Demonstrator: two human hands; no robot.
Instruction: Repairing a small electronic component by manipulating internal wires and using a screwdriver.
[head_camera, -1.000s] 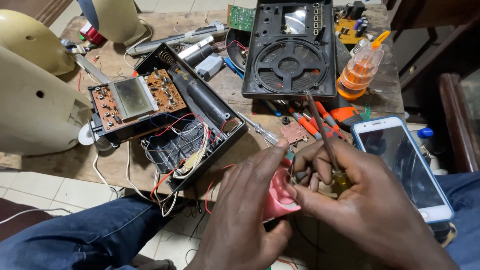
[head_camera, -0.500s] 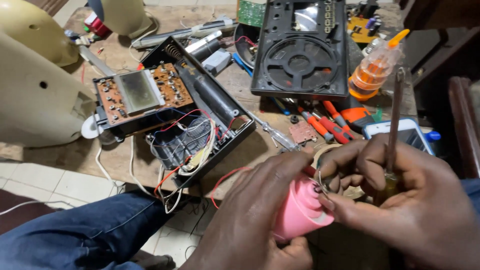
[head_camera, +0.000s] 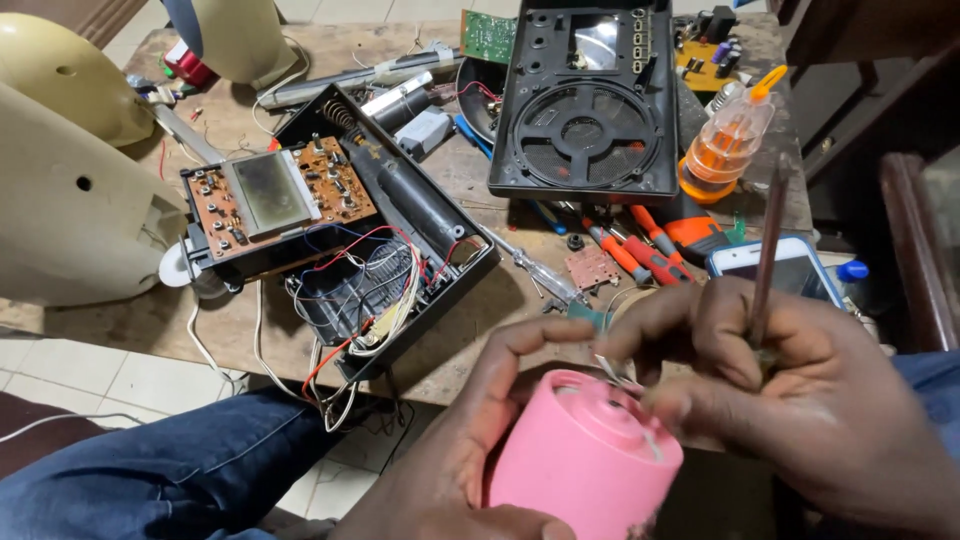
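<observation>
My left hand (head_camera: 455, 455) is wrapped around a pink cylindrical casing (head_camera: 580, 455), holding it up close in front of me. My right hand (head_camera: 790, 400) rests its fingertips on the casing's top edge, pinching a thin metal strip there. A slim screwdriver (head_camera: 768, 250) stands upright out of that same fist. The opened black radio body (head_camera: 370, 250) with its brown circuit board (head_camera: 275, 195) and red and white wires lies on the wooden table (head_camera: 470, 190) beyond my hands.
A black speaker cover (head_camera: 585, 110) lies at the back, with an orange-capped bottle (head_camera: 725, 145) beside it. Red-handled screwdrivers (head_camera: 640, 250) and a phone (head_camera: 790, 270) sit near my right hand. Cream plastic shells (head_camera: 60, 190) stand on the left. My blue-jeaned leg (head_camera: 180, 470) is below.
The pink casing has come up closer and fills more of the view. My right hand has shifted onto its top edge, with the screwdriver still upright in it.
</observation>
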